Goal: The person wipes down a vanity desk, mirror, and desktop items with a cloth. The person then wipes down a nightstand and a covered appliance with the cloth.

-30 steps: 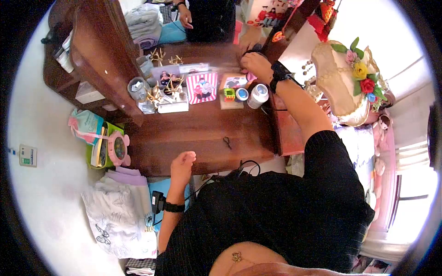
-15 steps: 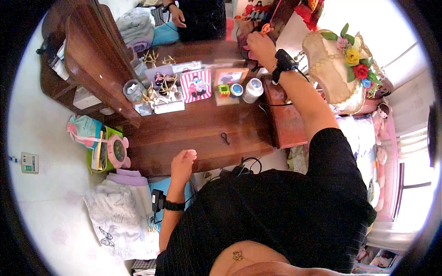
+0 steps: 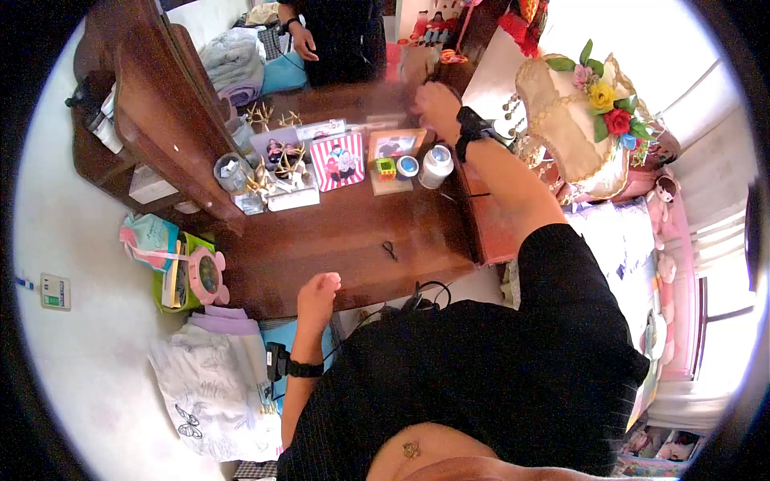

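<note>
My right hand (image 3: pixel 437 106) reaches to the back of the brown dresser (image 3: pixel 321 248), close to the mirror and above a white jar (image 3: pixel 437 167). Motion smears its fingers, so I cannot tell whether it holds or touches anything. My left hand (image 3: pixel 318 293) hovers over the dresser's front edge, its fingers loosely bent and nothing visible in them. Beyond it on the wood lies a small dark loop (image 3: pixel 390 250). A red-striped picture (image 3: pixel 338 163), a framed photo (image 3: pixel 397 144), a blue-lidded container (image 3: pixel 407 167) and a small green-yellow cube (image 3: pixel 386 168) stand towards the back.
Gold antler-shaped holders (image 3: pixel 261 164) and a clear glass (image 3: pixel 232 171) stand at the back left. A flower-trimmed lampshade (image 3: pixel 573 128) rises at the right. A pink clock (image 3: pixel 207 274) and folded cloth (image 3: pixel 200 385) are at the left. The mirror reflects a dark-clothed body.
My right hand has come down and slightly left, away from the orange-red hanging ornament. My left hand has dropped slightly and its fingers look more bent. The view has shifted a little.
</note>
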A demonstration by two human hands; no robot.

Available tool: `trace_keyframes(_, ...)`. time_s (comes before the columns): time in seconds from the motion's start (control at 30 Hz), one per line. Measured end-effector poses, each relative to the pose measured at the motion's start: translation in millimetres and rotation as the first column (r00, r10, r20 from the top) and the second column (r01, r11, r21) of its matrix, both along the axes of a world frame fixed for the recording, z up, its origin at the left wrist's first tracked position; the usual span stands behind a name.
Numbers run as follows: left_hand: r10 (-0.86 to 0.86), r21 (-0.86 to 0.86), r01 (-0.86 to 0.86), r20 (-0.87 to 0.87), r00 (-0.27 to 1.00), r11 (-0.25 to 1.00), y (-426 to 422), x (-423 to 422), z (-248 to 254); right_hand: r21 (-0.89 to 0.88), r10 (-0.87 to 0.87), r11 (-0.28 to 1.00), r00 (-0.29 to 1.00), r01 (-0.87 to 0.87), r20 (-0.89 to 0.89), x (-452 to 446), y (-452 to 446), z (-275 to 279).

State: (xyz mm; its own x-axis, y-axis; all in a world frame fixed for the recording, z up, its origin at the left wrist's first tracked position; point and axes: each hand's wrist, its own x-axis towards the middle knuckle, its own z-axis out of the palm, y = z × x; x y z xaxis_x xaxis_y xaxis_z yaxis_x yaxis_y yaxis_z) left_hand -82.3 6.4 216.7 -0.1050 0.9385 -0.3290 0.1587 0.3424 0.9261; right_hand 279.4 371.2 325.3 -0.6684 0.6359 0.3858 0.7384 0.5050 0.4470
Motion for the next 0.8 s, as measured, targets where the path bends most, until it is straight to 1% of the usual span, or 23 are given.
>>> trace_keyframes(0.03,0.003,0.006,-0.003,0.003,1.0,1.0,-2.8,-2.2,-3.1,-0.039,0.005,0.999,1.0,-0.005,-0.013,0.9,2.8,-17.7)
trace_keyframes(0.1,-0.019,-0.008,0.019,-0.015,1.0,1.0,-8.8,-4.8,-0.8,-0.219,-0.2,0.958,0.978,0.184,-0.054,-2.0,4.1,-50.9)
trace_keyframes(0.13,-0.048,-0.025,0.047,-0.037,0.998,0.999,-11.1,-6.2,6.8,-0.301,-0.305,0.914,0.95,0.273,-0.065,-4.9,1.0,-55.0)
trace_keyframes(0.17,-0.078,-0.028,0.076,-0.057,0.995,0.997,-5.6,-5.0,11.8,-0.236,-0.255,0.945,0.962,0.226,-0.1,-7.5,-6.9,-49.1)
trace_keyframes(0.2,-0.056,0.001,0.056,-0.015,0.998,0.998,-0.9,-1.6,10.8,-0.17,-0.204,0.969,0.971,0.181,-0.128,-8.6,-21.1,-45.2)
trace_keyframes(0.27,-0.011,0.028,0.01,0.068,0.998,1.0,-3.6,3.2,1.9,-0.134,-0.175,0.981,0.94,0.141,-0.293,-8.6,-57.6,-5.9)
trace_keyframes(0.3,-0.051,0.023,0.05,0.049,0.997,0.998,0.1,2.5,-1.4,-0.118,-0.244,0.969,0.886,0.215,-0.393,-6.0,-59.9,3.9)
trace_keyframes(0.33,-0.051,0.024,0.049,0.074,0.996,0.999,2.6,3.3,-3.8,-0.11,-0.304,0.951,0.817,0.288,-0.49,-2.2,-60.8,14.3)
trace_keyframes(0.37,-0.051,0.025,0.049,0.099,0.994,0.999,5.6,4.7,-6.3,-0.042,-0.265,0.951,0.734,0.307,-0.626,3.3,-61.5,25.5)
trace_keyframes(0.4,-0.051,0.021,0.048,0.122,0.991,0.999,10.3,8.2,1.3,0.053,-0.185,0.95,0.689,0.309,-0.7,5.2,-61.6,41.2)
trace_keyframes(0.43,-0.075,-0.003,0.075,0.023,0.997,0.997,12.1,10.9,10.5,0.145,-0.096,0.938,0.64,0.314,-0.762,6.9,-61.3,56.8)
trace_keyframes(0.47,-0.089,0.012,0.089,0.042,0.995,0.996,17.4,12.9,11.1,0.238,0.003,0.916,0.588,0.323,-0.809,6.3,-61.4,76.7)
trace_keyframes(0.5,-0.102,0.019,0.101,0.058,0.993,0.995,16.7,12.6,8.8,0.209,0.0,0.921,0.537,0.328,-0.844,1.1,-66.0,97.3)
trace_keyframes(0.57,-0.112,0.03,0.11,0.085,0.99,0.993,16.7,16.9,11.6,0.37,0.176,0.88,0.518,0.299,-0.837,-11.2,-69.6,139.7)
trace_keyframes(0.6,-0.124,0.036,0.122,0.069,0.99,0.992,18.8,17.9,12.0,0.444,0.259,0.849,0.507,0.287,-0.822,-14.3,-63.8,151.1)
trace_keyframes(0.67,-0.152,0.043,0.15,0.037,0.988,0.988,21.7,20.2,11.4,0.46,0.295,0.847,0.486,0.265,-0.823,-11.9,-34.0,151.4)
trace_keyframes(0.7,-0.152,0.034,0.151,0.029,0.988,0.988,24.7,21.9,14.2,0.422,0.281,0.879,0.472,0.224,-0.836,-11.4,-19.4,139.8)
trace_keyframes(0.8,-0.162,0.036,0.162,0.007,0.987,0.986,38.3,26.9,21.3,0.324,0.14,0.913,0.557,0.246,-0.819,-14.7,-18.9,105.0)
